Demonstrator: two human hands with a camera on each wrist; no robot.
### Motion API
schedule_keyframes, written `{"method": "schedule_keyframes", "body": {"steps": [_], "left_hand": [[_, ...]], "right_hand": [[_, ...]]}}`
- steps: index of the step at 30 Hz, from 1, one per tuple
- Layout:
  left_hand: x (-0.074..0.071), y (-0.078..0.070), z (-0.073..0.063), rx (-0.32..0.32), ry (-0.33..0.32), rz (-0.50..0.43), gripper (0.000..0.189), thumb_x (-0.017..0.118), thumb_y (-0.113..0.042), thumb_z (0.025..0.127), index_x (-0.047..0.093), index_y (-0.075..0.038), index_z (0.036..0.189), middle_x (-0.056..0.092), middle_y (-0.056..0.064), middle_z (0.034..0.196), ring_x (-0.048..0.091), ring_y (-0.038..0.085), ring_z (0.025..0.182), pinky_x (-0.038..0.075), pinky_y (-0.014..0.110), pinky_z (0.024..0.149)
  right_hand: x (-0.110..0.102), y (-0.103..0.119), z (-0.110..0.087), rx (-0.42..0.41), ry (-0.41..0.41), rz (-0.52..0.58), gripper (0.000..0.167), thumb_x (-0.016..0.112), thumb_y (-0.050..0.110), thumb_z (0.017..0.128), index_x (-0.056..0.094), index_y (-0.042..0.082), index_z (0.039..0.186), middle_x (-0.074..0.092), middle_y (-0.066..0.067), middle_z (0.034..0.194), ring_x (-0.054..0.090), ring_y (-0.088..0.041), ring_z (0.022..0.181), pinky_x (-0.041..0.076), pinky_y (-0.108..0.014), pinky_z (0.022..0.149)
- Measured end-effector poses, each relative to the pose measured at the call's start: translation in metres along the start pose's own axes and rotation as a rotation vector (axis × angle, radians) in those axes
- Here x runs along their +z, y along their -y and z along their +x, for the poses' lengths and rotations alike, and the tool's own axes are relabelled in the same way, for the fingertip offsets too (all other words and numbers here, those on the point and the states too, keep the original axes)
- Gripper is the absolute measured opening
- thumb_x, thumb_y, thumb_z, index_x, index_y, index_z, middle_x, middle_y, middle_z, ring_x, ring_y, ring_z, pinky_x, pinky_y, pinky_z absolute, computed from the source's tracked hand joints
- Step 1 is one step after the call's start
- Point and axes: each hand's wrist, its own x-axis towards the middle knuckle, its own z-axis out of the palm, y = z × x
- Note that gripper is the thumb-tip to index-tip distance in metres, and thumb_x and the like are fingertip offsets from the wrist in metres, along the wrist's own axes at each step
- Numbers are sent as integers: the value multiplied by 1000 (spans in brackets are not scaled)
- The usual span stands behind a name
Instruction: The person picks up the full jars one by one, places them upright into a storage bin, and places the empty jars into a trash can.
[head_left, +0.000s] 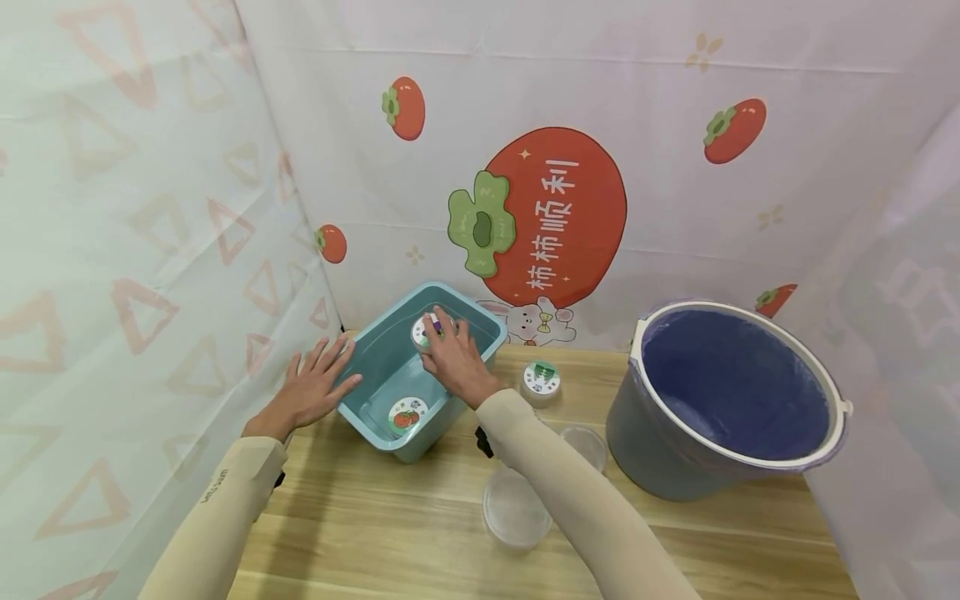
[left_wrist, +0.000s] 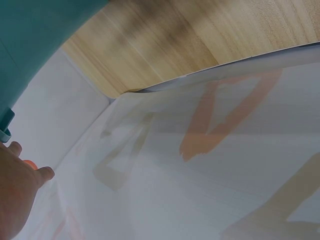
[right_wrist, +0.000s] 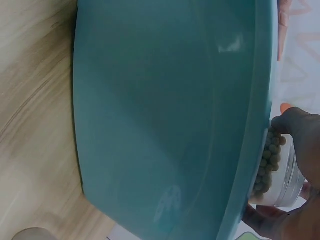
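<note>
A teal plastic bin (head_left: 442,427) stands on the wooden table. My right hand (head_left: 453,358) grips a clear jar (right_wrist: 282,182) by its sides, over the bin's far part. Small round tan beads or beans fill part of that jar, and its round white lid (head_left: 421,332) faces up. Another jar with a tomato picture on its lid (head_left: 407,415) sits inside the bin at the near end. With fingers spread and fairly straight, my left hand (head_left: 311,390) rests on the bin's left rim. In the left wrist view, only part of the left hand (left_wrist: 17,192) shows beside the bin.
Right of the bin stands a jar with a green-pictured lid (head_left: 542,379). Two clear round containers or lids (head_left: 517,510) lie nearer, partly behind my right forearm. A large grey-blue bucket (head_left: 637,437) occupies the table's right side. Printed cloth walls (head_left: 360,183) close in the back and sides.
</note>
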Motion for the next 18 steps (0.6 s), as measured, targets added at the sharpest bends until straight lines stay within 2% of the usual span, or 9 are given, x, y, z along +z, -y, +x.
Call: {"method": "schedule_keyframes", "body": {"steps": [8,13,18], "left_hand": [[2,-1,3,3,0,-1,78,47,-53,115,20,-13,176,12,15,184,3,46,169,-2,81,126],[0,1,4,4,5,9,79,46,-54,115,18,-13,176,10,13,185,2,46,169,-2,82,126],[-1,0,2,-2,19,7,80,45,-56,115,16,-14,177,9,14,185,1,46,170,-4,82,126]], "right_hand": [[6,-3,-4,25,-1,-20,69,71,34,108,46,1,163,42,-26,168,57,-51,136,66,-48,94],[6,-7,-5,15,-27,-121,71,72,40,107,48,3,162,47,-23,165,57,-48,141,57,-50,111],[3,-9,-7,19,30,-144,71,66,45,109,46,5,164,46,-21,167,51,-47,148,46,-51,124]]}}
